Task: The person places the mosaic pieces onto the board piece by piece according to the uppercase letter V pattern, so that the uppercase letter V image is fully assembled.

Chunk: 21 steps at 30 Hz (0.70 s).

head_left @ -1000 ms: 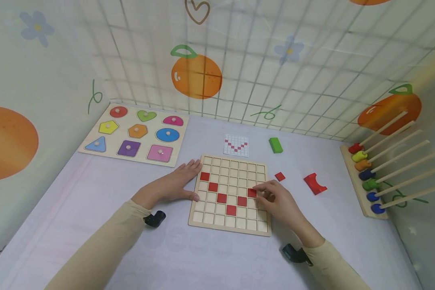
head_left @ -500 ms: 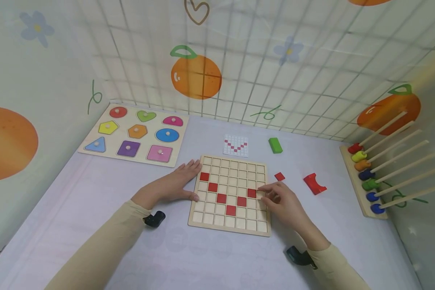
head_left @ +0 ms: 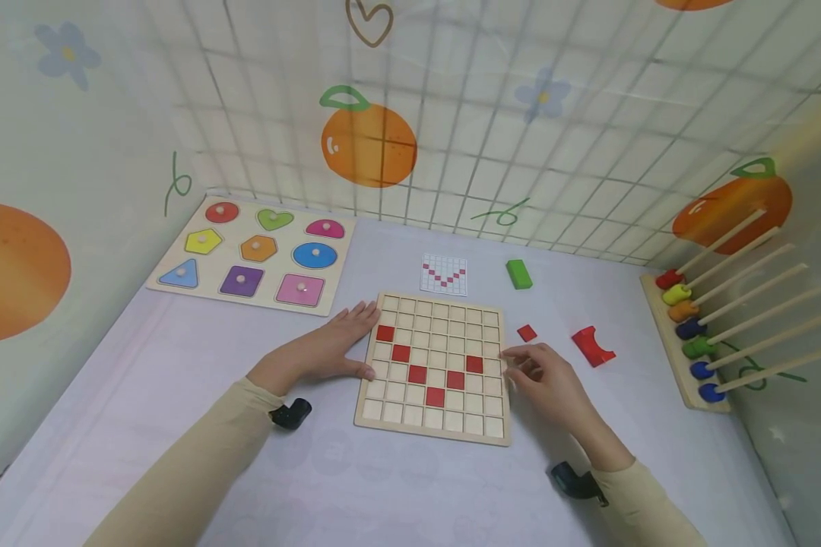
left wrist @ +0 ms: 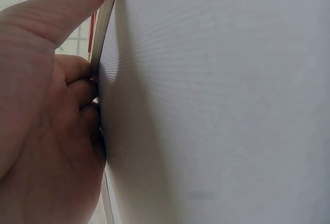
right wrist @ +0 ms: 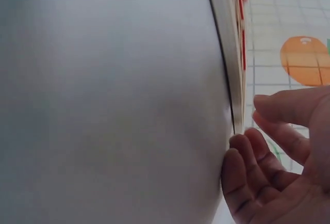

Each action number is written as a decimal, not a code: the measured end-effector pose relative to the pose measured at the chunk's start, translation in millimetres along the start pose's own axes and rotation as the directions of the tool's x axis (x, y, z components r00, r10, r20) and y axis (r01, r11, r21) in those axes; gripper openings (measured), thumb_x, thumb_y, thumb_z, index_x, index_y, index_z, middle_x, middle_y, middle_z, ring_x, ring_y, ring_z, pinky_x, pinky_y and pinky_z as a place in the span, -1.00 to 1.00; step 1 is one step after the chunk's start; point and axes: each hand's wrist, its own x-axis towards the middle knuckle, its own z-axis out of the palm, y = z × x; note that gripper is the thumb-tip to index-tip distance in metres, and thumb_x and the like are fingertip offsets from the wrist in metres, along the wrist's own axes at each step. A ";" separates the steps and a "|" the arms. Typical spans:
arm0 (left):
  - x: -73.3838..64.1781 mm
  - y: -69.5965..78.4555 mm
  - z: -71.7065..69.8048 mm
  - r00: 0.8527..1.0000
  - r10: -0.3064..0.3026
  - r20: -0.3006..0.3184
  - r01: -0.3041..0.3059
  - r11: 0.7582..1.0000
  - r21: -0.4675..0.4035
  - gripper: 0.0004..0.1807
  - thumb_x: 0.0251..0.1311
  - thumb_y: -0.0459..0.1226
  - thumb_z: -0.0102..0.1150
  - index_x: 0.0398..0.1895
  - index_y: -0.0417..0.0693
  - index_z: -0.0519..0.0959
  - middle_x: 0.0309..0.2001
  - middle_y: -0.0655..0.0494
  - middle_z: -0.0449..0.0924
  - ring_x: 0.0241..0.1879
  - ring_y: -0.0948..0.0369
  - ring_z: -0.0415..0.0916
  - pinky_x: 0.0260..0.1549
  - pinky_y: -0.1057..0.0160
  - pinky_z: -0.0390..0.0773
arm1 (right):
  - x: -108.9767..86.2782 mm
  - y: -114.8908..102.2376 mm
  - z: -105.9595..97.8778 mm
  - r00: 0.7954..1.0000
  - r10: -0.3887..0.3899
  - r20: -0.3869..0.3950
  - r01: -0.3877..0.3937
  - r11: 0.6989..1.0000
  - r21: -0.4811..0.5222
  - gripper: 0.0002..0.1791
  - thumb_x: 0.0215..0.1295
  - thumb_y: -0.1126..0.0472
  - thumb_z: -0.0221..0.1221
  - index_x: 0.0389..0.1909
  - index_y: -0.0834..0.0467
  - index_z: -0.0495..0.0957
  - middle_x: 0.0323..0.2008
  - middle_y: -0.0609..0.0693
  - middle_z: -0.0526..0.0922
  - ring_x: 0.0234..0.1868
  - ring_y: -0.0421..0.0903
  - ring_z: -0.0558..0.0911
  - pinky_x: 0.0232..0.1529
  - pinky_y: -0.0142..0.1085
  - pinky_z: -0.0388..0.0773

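A wooden grid board [head_left: 438, 437] lies flat in the middle of the table, with several red square tiles [head_left: 435, 397] set in its cells in a V-like line. My left hand [head_left: 331, 346] rests at the board's left edge, fingers straight and thumb spread onto the rim. In the left wrist view the left thumb [left wrist: 67, 7] lies against the board's edge. My right hand [head_left: 547, 380] is at the board's right edge, fingers loosely bent and holding nothing. The right wrist view shows a gap between thumb and index finger. One loose red tile [head_left: 527, 333] lies just beyond this hand.
A pattern card [head_left: 444, 275] with a red V lies behind the board, near a green block [head_left: 519, 274]. A red arch-shaped block [head_left: 593, 346] is at the right. A knobbed shape puzzle [head_left: 249, 254] lies back left; a pegged bead rack [head_left: 691, 349] stands far right.
My right hand has let go of the red tile in the right part of the grid and moved right to the board's edge. The left hand stays in place.
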 end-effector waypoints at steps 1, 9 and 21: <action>-0.1 0.1 -0.2 1.000 0.001 0.000 -0.001 1.000 -0.001 0.22 0.16 0.17 0.37 0.65 -0.13 -0.13 0.66 0.03 -0.30 0.62 0.08 -0.43 0.59 0.07 -0.28 | 0.8 1.3 -1.2 1.000 0.005 -0.003 -0.005 1.000 -0.003 -0.62 0.30 0.22 0.37 0.13 0.06 0.64 -0.14 -0.01 0.58 -0.18 -0.07 0.60 -0.16 -0.30 0.68; 0.1 0.3 -0.4 1.000 0.003 0.007 -0.003 1.000 0.002 0.22 0.16 0.18 0.37 0.65 -0.14 -0.13 0.65 0.01 -0.30 0.62 0.06 -0.43 0.59 0.06 -0.28 | 10.5 12.0 -9.6 0.996 0.079 -0.035 -0.079 0.997 -0.002 -0.60 0.35 0.19 0.33 0.19 0.08 0.59 -0.07 0.07 0.57 -0.14 0.01 0.61 -0.15 -0.27 0.68; -2.2 0.3 -0.9 0.999 0.034 -0.017 -0.034 0.999 -0.012 0.21 0.16 0.15 0.39 0.64 -0.19 -0.11 0.65 -0.06 -0.27 0.62 0.00 -0.39 0.59 0.02 -0.25 | 32.0 23.7 -15.9 0.989 0.125 -0.075 -0.126 0.992 -0.014 -0.47 0.40 0.15 0.28 0.35 0.15 0.46 0.19 0.23 0.42 -0.05 0.11 0.56 -0.12 -0.14 0.73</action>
